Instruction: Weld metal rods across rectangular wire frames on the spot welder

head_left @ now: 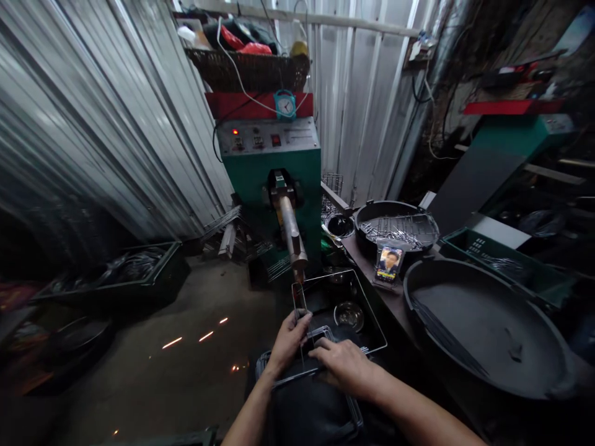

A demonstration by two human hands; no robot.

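Observation:
My left hand (292, 334) pinches a thin metal wire frame (369, 308) just below the copper tip of a green spot welder (302, 179). The frame is roughly rectangular and reaches out to the right. The welder's round arm (291, 229) points down toward me, its tip at the wire. Close beside, my right hand (346, 367) has its fingers bent and drawn together near the wires; what they grip is hidden. Under both hands lie more wire frames (356, 412), stacked near my lap. A shiny round metal bowl (348, 316) shows through the held frame.
Sparks (207, 336) fly over the floor at left. A green crate (158, 266) of metal pieces stands beyond. On the right are a round pan (493, 322) with thin rods, another pan (395, 210) of wire parts, and a small picture card (389, 263).

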